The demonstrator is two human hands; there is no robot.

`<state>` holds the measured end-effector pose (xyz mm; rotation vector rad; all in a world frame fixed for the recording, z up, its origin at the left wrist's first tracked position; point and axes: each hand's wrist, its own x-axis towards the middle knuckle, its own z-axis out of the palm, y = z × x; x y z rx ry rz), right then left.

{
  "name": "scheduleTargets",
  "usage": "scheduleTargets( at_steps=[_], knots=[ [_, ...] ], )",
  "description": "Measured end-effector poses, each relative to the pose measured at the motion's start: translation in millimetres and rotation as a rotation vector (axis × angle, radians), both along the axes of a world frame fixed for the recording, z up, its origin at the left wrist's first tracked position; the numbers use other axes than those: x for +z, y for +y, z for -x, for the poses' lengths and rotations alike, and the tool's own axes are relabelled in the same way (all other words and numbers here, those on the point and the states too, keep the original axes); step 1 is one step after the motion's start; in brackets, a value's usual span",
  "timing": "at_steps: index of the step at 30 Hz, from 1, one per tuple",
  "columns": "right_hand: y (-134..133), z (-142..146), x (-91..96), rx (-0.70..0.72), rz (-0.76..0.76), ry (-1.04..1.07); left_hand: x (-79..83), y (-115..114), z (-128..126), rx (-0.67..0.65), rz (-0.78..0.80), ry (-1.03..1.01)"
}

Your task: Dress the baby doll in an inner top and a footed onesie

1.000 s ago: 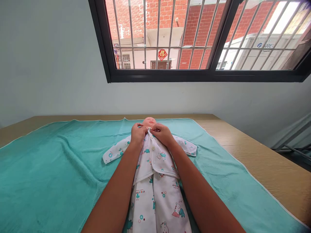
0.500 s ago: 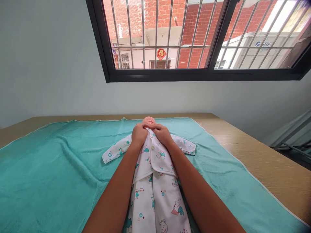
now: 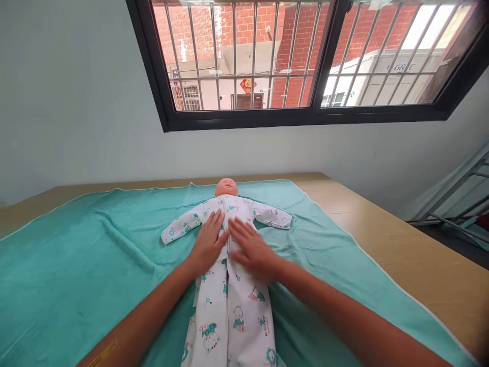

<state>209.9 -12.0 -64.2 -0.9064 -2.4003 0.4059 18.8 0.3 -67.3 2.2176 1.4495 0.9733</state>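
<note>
A baby doll [image 3: 226, 187] lies on its back, its head toward the wall. It is dressed in a white baby outfit [image 3: 244, 306] printed with small animals, and both sleeves are spread out sideways. My left hand [image 3: 209, 242] rests flat over the chest and belly of the outfit, fingers stretched. My right hand [image 3: 252, 250] lies alongside it on the other half of the front, flat and somewhat blurred. Neither hand grips the cloth. Both hands cover most of the jacket's front, its buttons included.
A teal towel [image 3: 95, 285] with a light edge and some wrinkles lies beneath the doll on a wooden table [image 3: 382, 234]. Behind it are a white wall [image 3: 76, 102] and a barred window [image 3: 244, 120]. A metal frame [image 3: 454, 199] stands at the right.
Both hands have let go of the collar near the doll's neck and moved down to the front of the outfit, now flat. The doll's head and upper chest show more fully.
</note>
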Motion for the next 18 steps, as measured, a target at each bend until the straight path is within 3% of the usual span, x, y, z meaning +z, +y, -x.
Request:
scheduleTargets(
  at_steps=[4,8,11,14,18],
  knots=[
    [-87.2,-26.8,6.2,0.174,0.082,-0.115,-19.8,-94.2,27.7,-0.107,0.044,0.211],
    [-130.4,-36.4,-2.5,0.222,0.020,-0.121,-34.7,-162.3,41.0,-0.204,-0.089,0.356],
    [-143.8,-35.5,-10.8,0.109,-0.134,-0.091,-38.3,-184.9,40.6,-0.230,-0.171,0.437],
    [-150.3,-34.0,-8.1,-0.045,-0.225,-0.077,-33.4,-191.0,37.8,-0.154,-0.240,0.458],
    [-150.5,-31.6,4.2,-0.043,-0.222,-0.076,-25.0,-187.7,35.4,-0.117,-0.353,0.456]
  ],
)
